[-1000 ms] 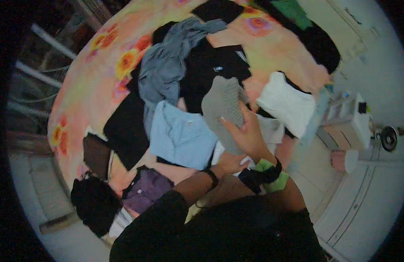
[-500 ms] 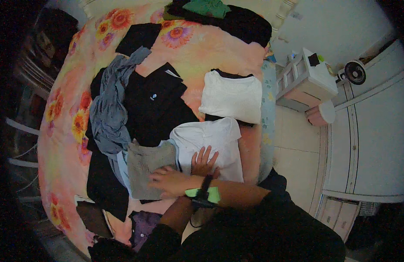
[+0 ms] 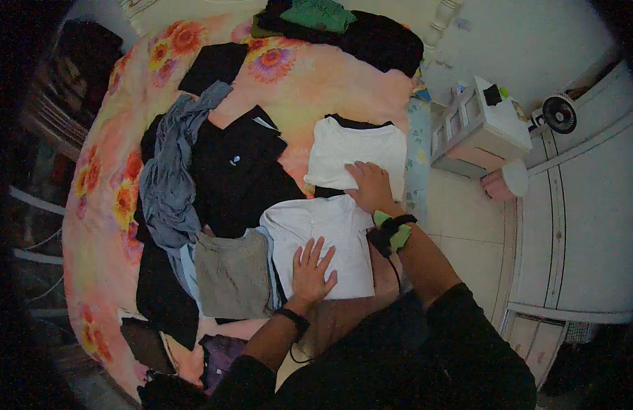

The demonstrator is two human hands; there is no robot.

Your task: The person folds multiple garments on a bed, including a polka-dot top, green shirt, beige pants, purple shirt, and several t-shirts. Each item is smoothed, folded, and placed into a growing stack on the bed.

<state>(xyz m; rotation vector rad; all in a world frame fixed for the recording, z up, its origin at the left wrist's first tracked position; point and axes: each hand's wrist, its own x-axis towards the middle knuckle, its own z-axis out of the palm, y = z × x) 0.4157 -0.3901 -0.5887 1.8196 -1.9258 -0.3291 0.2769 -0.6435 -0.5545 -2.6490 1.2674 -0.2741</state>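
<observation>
My left hand [image 3: 313,272] lies flat with fingers spread on a folded white shirt [image 3: 340,229] near the bed's front edge. My right hand [image 3: 369,186] reaches past it, its fingers stretched over the lower edge of a folded cream-white top [image 3: 357,149], which lies on a black garment. To the left of the white shirt sits a folded grey-brown garment [image 3: 231,277]. Behind that, a black shirt [image 3: 245,167] with a small light mark is spread out, next to a crumpled blue-grey garment [image 3: 169,181].
A floral bedspread [image 3: 94,232] covers the bed. Dark and green clothes [image 3: 320,15] are piled at its far end. Purple cloth [image 3: 221,355] lies near my left arm. On the right stand a white cabinet [image 3: 477,130], a pink bin [image 3: 504,181] and a small black fan [image 3: 558,114].
My right hand has left the grey-brown garment, uncrossed from my left arm, and moved right and away onto the cream-white top. The left hand stays on the white shirt.
</observation>
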